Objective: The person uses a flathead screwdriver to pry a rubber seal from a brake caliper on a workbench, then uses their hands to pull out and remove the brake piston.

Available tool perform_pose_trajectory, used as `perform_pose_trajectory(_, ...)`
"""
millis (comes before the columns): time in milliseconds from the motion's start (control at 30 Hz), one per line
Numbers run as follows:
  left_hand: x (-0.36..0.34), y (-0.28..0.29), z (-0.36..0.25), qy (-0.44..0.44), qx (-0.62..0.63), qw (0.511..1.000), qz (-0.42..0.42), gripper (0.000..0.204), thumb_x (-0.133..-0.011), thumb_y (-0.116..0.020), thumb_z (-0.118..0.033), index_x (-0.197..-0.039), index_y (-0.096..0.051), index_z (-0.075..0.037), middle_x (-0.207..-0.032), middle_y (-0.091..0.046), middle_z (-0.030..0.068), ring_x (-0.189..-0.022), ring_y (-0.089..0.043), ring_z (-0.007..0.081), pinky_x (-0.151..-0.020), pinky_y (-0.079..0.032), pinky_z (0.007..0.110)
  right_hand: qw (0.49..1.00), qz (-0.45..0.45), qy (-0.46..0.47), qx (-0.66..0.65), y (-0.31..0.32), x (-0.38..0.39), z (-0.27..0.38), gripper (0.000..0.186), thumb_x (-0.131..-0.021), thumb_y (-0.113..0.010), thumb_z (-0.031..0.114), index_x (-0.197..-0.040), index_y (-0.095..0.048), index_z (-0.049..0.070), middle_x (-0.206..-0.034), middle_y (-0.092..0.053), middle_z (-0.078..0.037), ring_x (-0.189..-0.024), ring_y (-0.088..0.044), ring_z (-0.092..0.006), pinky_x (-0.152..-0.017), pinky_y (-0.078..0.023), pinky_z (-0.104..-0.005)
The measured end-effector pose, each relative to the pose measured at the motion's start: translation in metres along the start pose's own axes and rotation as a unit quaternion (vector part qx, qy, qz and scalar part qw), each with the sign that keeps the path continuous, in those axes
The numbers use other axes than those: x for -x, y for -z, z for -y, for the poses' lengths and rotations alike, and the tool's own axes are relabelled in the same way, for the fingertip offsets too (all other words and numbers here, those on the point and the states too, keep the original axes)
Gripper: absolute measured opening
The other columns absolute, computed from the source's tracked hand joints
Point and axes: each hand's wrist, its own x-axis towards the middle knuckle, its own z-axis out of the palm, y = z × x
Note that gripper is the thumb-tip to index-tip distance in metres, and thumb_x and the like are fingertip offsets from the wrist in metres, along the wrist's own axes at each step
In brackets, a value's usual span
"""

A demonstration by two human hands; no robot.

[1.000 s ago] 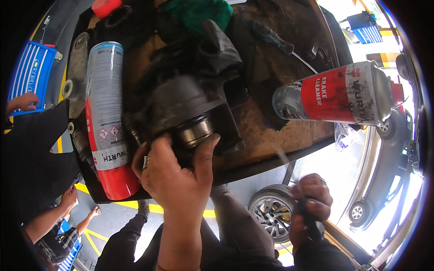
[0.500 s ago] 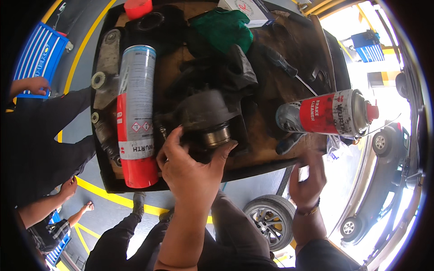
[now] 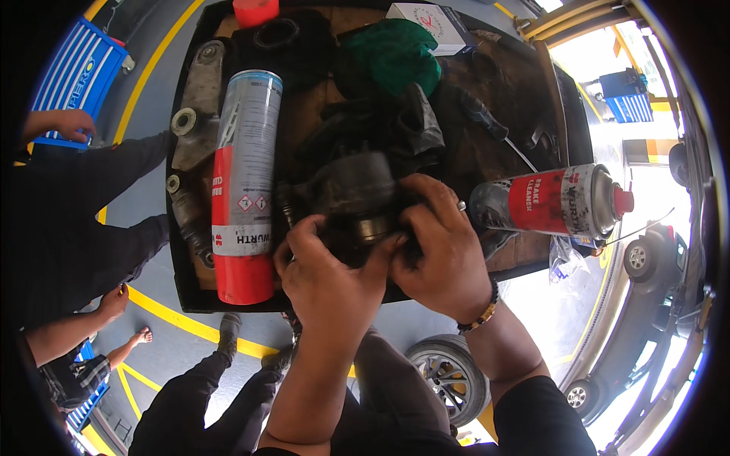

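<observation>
A dark brake caliper (image 3: 351, 182) lies near the front middle of the workbench, its shiny metal piston (image 3: 371, 228) facing me. My left hand (image 3: 331, 277) is closed on its near left side, the thumb tip beside the piston. From the right, my right hand (image 3: 445, 262) grips the caliper's side with bent fingers, close to the left thumb. Both palms hide the caliper's lower edge. Left of it lies a tall red and grey spray can (image 3: 247, 175). A second spray can (image 3: 544, 201), red and white, lies on its side to the right of my right hand.
The wooden workbench (image 3: 525, 247) also bears a green cloth (image 3: 395, 57), a white box (image 3: 430, 24), a screwdriver (image 3: 487, 118) and greasy metal parts (image 3: 199, 106). A wheel (image 3: 449, 376) is on the floor by my legs. Another person's hand (image 3: 74, 125) shows at left.
My right hand, blurred and away from the caliper before, has come in leftward onto its right side. The left hand keeps its hold. The whole view has shifted slightly.
</observation>
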Motion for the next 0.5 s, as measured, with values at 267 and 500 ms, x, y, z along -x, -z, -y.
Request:
perform_pose_trajectory(267, -0.007, 0.022, 0.008, -0.031, 0.045, 0.994, 0.099, 0.042, -0.077, -0.088, -0.024, -0.105, -0.063, -0.005, -0.097, -0.071, 0.0121, -0.103, -0.063, 0.0383, -0.092, -0.048, 0.047, 0.996, -0.071, -0.013, 0.057, -0.030, 0.014, 0.004, 0.022, -0.069, -0.071, -0.003, -0.090, -0.063, -0.005, -0.143, -0.055, -0.020, -0.128, -0.060, -0.0372, -0.087, -0.060, -0.0399)
perform_pose_trajectory(500, -0.021, 0.042, 0.004, -0.034, 0.048, 0.987, 0.151, 0.036, -0.083, -0.083, -0.022, -0.106, -0.061, -0.005, -0.084, -0.074, 0.0115, -0.078, -0.073, 0.0315, -0.099, -0.047, 0.045, 0.995, -0.072, -0.026, 0.061, -0.035, 0.011, 0.006, 0.021, -0.069, -0.070, -0.003, -0.089, -0.063, -0.004, -0.143, -0.055, -0.021, -0.128, -0.061, -0.0361, -0.087, -0.059, -0.0395)
